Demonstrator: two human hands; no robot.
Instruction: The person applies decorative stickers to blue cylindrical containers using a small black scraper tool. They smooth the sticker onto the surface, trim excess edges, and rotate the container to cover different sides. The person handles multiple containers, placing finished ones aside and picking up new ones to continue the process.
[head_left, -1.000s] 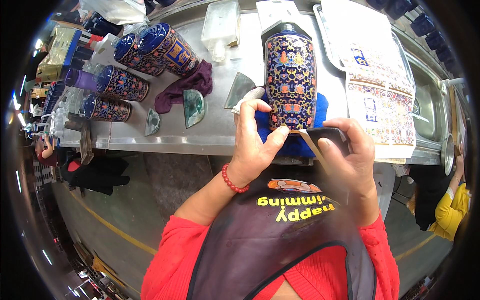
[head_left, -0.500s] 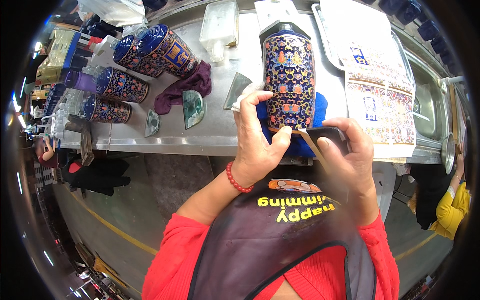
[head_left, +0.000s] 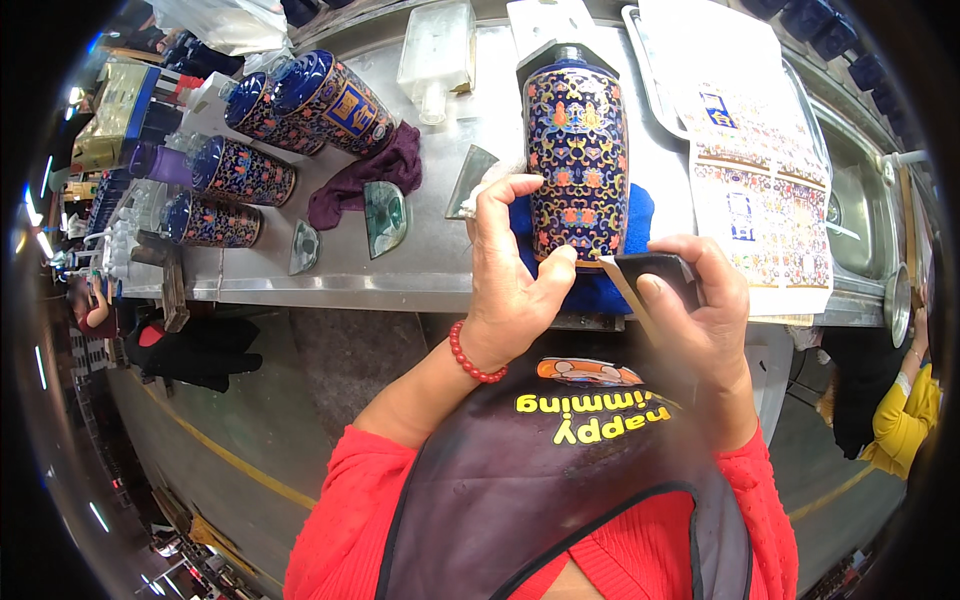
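A dark blue bottle [head_left: 578, 155] with a colourful floral pattern lies on its side, neck away from me, over a blue cloth [head_left: 640, 215]. My left hand [head_left: 515, 260] steadies it, the index finger along its left side and the thumb on the near end. Beside those fingers is a crumpled white cloth [head_left: 487, 188], partly hidden. In my right hand [head_left: 705, 300] is a dark flat scraper [head_left: 650, 268] with a pale edge, pinched between thumb and fingers. Its tip is close to the bottle's near right corner.
Printed decal sheets [head_left: 760, 215] lie on the right, by a metal sink [head_left: 860, 220]. On the left stand several patterned bottles [head_left: 340, 105], a purple cloth [head_left: 370, 175] and glass pieces [head_left: 388, 218]. A clear bottle [head_left: 437, 50] lies at the back. A person in yellow [head_left: 905, 425] is far right.
My left thumb has shifted slightly up the bottle's near end, and the bottle has moved a little left. The right hand with the scraper is almost unchanged.
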